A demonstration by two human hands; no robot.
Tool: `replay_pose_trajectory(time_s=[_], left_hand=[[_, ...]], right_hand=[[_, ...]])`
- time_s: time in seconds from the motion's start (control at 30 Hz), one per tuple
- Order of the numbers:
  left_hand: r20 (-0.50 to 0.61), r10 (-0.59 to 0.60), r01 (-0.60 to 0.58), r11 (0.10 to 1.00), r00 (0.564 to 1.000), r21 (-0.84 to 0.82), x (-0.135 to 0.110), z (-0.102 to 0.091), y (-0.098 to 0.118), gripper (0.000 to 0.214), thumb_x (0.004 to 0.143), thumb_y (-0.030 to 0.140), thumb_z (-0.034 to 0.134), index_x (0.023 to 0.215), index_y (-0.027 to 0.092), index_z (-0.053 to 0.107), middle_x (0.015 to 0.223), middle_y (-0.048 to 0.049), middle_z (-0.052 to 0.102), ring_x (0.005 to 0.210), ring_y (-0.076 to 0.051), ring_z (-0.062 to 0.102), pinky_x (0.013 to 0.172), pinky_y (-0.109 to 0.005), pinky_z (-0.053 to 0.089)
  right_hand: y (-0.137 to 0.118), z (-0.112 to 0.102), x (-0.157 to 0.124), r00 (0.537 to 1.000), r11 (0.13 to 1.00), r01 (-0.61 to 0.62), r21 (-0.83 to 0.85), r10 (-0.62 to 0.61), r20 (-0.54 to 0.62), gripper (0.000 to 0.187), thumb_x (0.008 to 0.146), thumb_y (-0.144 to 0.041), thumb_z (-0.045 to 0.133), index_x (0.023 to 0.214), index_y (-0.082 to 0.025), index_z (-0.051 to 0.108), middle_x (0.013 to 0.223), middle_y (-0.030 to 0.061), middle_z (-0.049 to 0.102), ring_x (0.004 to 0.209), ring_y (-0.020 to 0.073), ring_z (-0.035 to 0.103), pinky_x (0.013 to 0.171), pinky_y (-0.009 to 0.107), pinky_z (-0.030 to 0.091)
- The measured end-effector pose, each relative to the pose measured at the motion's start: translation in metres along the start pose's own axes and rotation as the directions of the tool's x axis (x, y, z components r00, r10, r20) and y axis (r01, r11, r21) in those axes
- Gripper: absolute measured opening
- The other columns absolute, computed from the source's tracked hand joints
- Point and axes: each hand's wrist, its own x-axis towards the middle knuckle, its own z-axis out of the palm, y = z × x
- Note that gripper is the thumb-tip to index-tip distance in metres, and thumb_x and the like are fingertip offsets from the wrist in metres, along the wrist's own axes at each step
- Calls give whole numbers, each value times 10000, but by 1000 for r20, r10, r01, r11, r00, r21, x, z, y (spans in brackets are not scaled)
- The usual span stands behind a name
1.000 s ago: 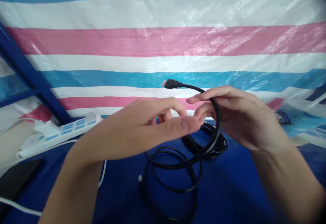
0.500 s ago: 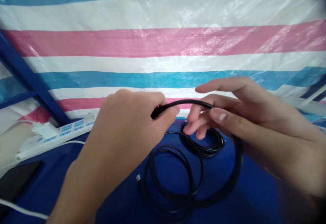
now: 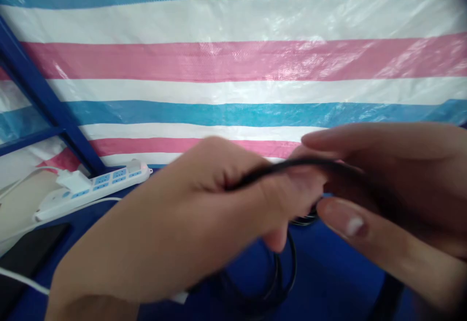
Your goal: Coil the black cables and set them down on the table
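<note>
My left hand is closed around a black cable, its thumb pressed along the cable. From there the cable arches over to my right hand and crosses its curled fingers, with the thumb held lower and a little apart. Motion blurs both hands, and the right hand's grip is partly hidden. A thick black strand hangs below the right hand. Loops of black cable show under the hands, and a pale cable end peeks out beneath my left wrist. A second coil is mostly covered by the fingers.
On the left of the blue table lies a white power strip with a white plug in it. A black flat object and white cords are near it. Behind are a striped sheet and a blue frame.
Both hands have come nearer the camera and closer to each other. My left hand has moved right along the cable, while the right thumb has come away from it.
</note>
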Motion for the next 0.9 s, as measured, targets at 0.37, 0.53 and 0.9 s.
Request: replay_pose_trajectory(time_s=[0.37, 0.53, 0.9], left_hand=[[-581, 69, -333, 872, 811, -360, 29, 13, -19, 340, 902, 271, 471, 574, 214, 539, 400, 18, 385, 394, -135, 459, 377, -255, 374], [-564, 253, -406, 899, 786, -163, 28, 10, -25, 254, 897, 293, 505, 660, 214, 553, 451, 40, 435, 438, -105, 487, 440, -219, 417], [-2, 24, -24, 979, 1000, -202, 25, -3, -26, 248, 818, 319, 642, 596, 208, 636, 500, 32, 499, 459, -79, 523, 410, -149, 399]], right_hand=[[17, 25, 1, 989, 949, -140, 282, 120, 85, 708, 942, -272, 530, 1470, -501, 120, 892, -17, 614, 719, 78, 615, 676, 189, 559], [20, 14, 9, 991, 907, -133, 399, 122, 55, 576, 970, -225, 467, 1442, -478, 254, 783, -35, 639, 630, 71, 613, 629, 184, 547], [25, -1, 8, 978, 994, -106, 10, 103, 182, 440, 960, -250, 481, 1353, -449, 471, 656, -34, 590, 517, 41, 509, 413, 101, 384]])
